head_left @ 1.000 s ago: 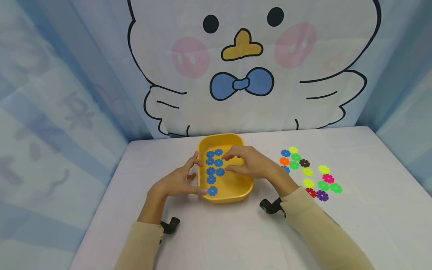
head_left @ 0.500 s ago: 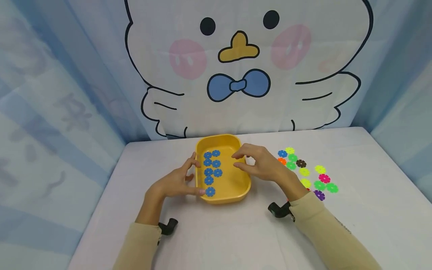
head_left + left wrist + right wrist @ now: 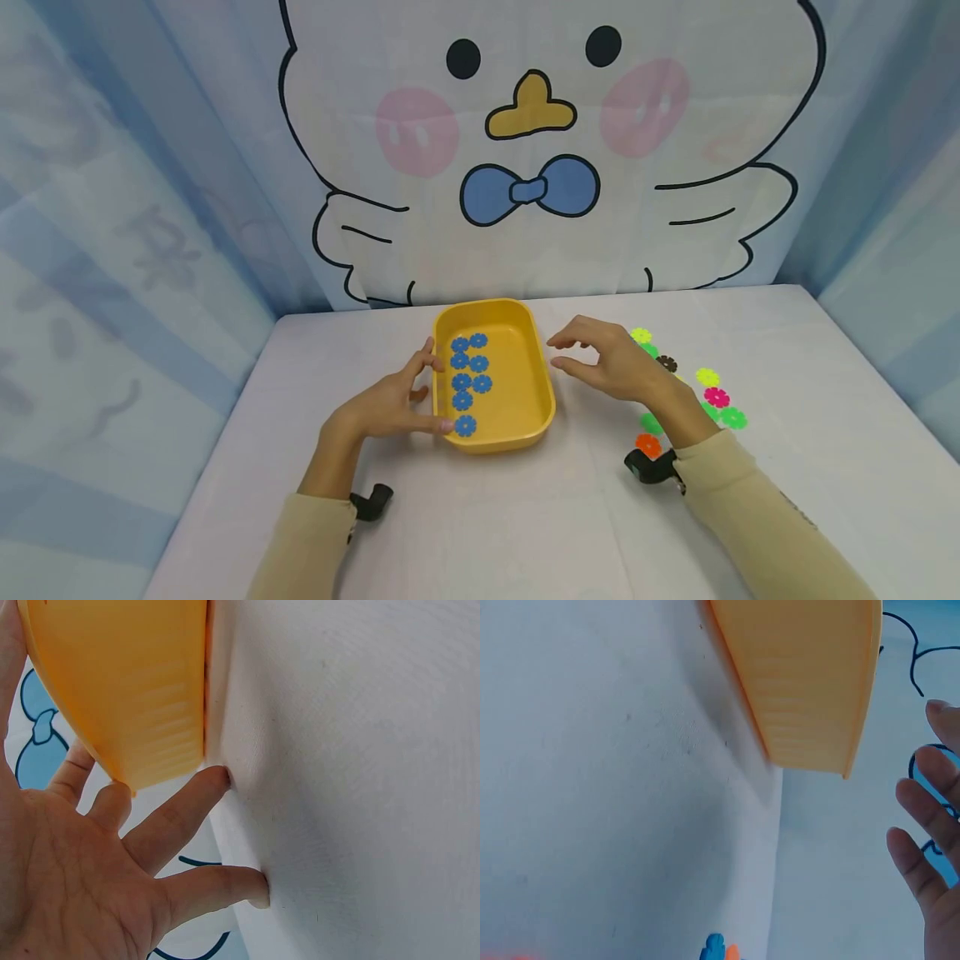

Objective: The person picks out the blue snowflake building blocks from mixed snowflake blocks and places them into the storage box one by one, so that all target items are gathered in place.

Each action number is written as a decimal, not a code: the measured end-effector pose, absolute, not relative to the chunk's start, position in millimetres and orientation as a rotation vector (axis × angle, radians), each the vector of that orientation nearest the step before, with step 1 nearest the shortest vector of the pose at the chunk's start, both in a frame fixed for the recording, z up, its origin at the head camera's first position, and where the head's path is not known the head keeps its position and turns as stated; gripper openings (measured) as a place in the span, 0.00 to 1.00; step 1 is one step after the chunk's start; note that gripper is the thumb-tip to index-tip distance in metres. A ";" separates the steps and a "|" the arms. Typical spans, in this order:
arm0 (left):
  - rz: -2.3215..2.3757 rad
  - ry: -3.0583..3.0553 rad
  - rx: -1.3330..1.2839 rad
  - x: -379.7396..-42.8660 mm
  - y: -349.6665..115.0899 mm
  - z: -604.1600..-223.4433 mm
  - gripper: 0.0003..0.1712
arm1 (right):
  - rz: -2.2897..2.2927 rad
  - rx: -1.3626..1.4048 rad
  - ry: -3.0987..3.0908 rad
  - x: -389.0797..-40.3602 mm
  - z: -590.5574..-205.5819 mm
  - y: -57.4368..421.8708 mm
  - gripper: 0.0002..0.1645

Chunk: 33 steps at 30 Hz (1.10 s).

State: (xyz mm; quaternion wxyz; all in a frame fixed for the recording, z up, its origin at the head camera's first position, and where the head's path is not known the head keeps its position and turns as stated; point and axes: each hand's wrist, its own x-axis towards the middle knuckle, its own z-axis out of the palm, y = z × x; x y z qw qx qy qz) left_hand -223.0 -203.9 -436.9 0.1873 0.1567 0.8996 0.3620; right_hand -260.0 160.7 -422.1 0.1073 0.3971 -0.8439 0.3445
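A yellow tray [image 3: 517,367] sits on the table with several blue flower-shaped discs [image 3: 461,382] along its left half. My left hand [image 3: 386,407] holds the tray's left side, thumb at the near-left rim and fingers over the edge. In the left wrist view two fingers of that hand [image 3: 90,870] hook at the tray's rim, while two others touch the tablecloth. Just right of the tray, my right hand [image 3: 622,360] hovers with fingers loosely bent and nothing between them. The right wrist view shows its fingers [image 3: 919,862] apart from the tray wall [image 3: 802,690].
Loose flower discs lie to the right, including a pink disc [image 3: 717,397], a yellow disc [image 3: 707,377], a green disc [image 3: 733,418] and an orange disc [image 3: 648,445]. The right forearm hides some. A cartoon-printed curtain [image 3: 525,250] stands behind the table [image 3: 480,533].
My right hand has moved right, from over the tray's inside to outside its right rim. The left hand keeps its place on the tray, and the blue discs stay where they were.
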 end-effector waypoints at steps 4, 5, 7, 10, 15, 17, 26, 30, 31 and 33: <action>1.024 2.526 0.432 -223.3 -203.4 -436.5 0.49 | 0.987 1.140 -2.507 -257.9 -422.9 172.6 0.16; 1.025 2.524 0.431 -223.2 -203.8 -436.5 0.50 | 0.979 1.137 -2.505 -257.5 -423.3 175.5 0.16; 1.026 2.525 0.433 -223.1 -203.9 -436.7 0.50 | 0.957 1.123 -2.516 -256.9 -424.5 181.7 0.16; 1.032 2.525 0.439 -223.3 -204.4 -437.9 0.50 | 0.936 1.094 -2.548 -255.9 -426.2 190.2 0.16; 1.036 2.522 0.444 -223.4 -205.2 -439.0 0.50 | 0.917 1.036 -2.614 -253.5 -428.3 201.3 0.16; 1.033 2.524 0.444 -223.1 -205.3 -438.7 0.50 | 0.919 1.015 -2.641 -252.5 -428.7 205.0 0.17; 1.018 2.525 0.436 -222.0 -205.7 -436.7 0.49 | 0.904 0.895 -2.786 -249.4 -433.8 220.1 0.21; 1.015 2.532 0.437 -222.0 -205.3 -436.2 0.48 | 0.876 0.872 -2.796 -248.7 -436.3 229.3 0.21; 1.016 2.532 0.435 -222.0 -205.0 -436.2 0.48 | 0.870 0.867 -2.801 -248.6 -436.7 231.3 0.21; 1.014 2.534 0.429 -222.2 -204.7 -436.5 0.48 | 0.861 0.848 -2.823 -248.8 -437.8 234.8 0.21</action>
